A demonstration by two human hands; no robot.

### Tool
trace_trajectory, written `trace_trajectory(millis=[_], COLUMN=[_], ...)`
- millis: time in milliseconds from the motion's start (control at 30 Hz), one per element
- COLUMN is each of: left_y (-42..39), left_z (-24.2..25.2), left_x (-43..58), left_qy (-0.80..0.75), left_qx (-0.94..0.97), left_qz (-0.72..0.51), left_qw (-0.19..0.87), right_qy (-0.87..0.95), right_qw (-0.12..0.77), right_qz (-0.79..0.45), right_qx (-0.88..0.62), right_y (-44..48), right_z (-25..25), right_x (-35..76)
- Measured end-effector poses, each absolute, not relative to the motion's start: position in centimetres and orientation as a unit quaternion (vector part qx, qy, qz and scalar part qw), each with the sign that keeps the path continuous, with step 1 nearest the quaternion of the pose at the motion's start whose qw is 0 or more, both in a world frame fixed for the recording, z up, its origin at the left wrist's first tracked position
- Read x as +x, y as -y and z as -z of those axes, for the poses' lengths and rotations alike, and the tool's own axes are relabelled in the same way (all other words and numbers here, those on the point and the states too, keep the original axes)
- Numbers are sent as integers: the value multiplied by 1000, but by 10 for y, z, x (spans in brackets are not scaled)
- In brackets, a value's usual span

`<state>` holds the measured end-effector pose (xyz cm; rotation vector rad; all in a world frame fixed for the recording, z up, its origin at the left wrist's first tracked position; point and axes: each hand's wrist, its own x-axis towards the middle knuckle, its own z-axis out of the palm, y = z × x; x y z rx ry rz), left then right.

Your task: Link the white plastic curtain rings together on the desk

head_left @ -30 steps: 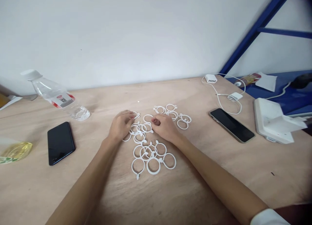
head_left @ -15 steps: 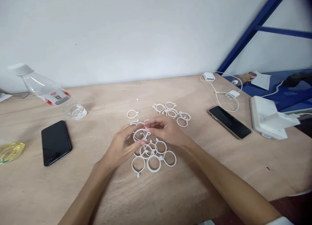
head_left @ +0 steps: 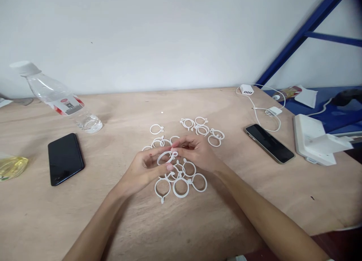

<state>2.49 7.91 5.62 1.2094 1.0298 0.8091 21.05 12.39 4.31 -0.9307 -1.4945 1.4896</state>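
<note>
Between my two hands, above the pile, is a white ring (head_left: 164, 157) with a small loop at its right side. My left hand (head_left: 145, 168) grips it from the left between thumb and fingers. My right hand (head_left: 192, 150) pinches near the small loop, its fingertips closed there. Below lie several loose white rings (head_left: 181, 187), some overlapping. A few more rings (head_left: 214, 141) rest in a group beyond my right hand, and a single ring (head_left: 155, 129) lies beyond my left hand.
On the left are a clear bottle (head_left: 66, 103), a black phone (head_left: 65, 159) and a yellow-tinted clear item (head_left: 13, 167). On the right are another phone (head_left: 268, 143), a white charger (head_left: 246, 89) with cables, and a white power adapter (head_left: 313, 140).
The held ring has tilted and looks narrower. My hands have shifted slightly against the rings on the table, uncovering more of those behind them. The whole view has moved a little.
</note>
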Motion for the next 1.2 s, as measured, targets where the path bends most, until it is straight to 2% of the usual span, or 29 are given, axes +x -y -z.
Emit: trace_trajectory(millis=[167, 333, 700, 933, 1000, 1067, 1133, 1200], left_y=[-78, -78, -76, -74, -75, -76, -79, -81], left_z=[-57, -51, -47, -54, -52, -45, -38, -32], left_x=[26, 28, 33, 28, 26, 23, 20, 16], left_qy=[-429, -447, -443, -449, -468, -497, -499, -470], left_qx=[456, 426, 439, 487, 517, 583, 685, 765], left_qz=[-379, -400, -390, -380, -398, -426, -421, -385], left_qw=[682, 677, 677, 646, 596, 482, 324, 214], right_qy=[554, 487, 601, 599, 618, 656, 705, 765], right_qw=[409, 410, 332, 323, 320, 335, 348, 289], right_qz=[-641, -708, -619, -630, -617, -558, -444, -323], right_qx=[-340, -306, -381, -375, -366, -383, -430, -476], right_y=[-124, -124, -122, -117, -128, -148, -172, -195], right_z=[-42, -36, -40, -43, -44, -43, -39, -33], right_x=[212, 215, 214, 211, 206, 198, 188, 179])
